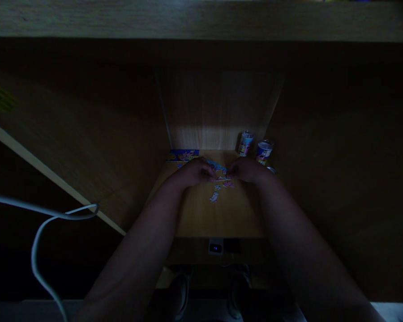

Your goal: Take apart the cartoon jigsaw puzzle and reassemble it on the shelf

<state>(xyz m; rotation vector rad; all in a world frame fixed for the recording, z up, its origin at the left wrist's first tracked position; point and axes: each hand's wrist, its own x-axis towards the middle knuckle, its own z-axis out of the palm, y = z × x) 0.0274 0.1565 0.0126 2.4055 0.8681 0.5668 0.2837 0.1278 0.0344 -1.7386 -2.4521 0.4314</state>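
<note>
The scene is very dark. Both my hands rest on a small wooden table (218, 219) over a cluster of colourful jigsaw pieces (220, 179). My left hand (195, 172) lies curled at the left side of the cluster, fingers bent down onto the pieces. My right hand (246, 170) is curled at the right side, fingertips touching the pieces. Whether either hand pinches a piece is too dark to tell. One loose piece (214, 197) lies nearer to me, apart from the rest.
Two small printed cans (245, 143) (263, 152) stand at the table's back right. A flat colourful picture card (184, 155) lies at the back left. A white cable (47, 219) loops at the left. A small device with a blue light (215, 247) sits below the table's front edge.
</note>
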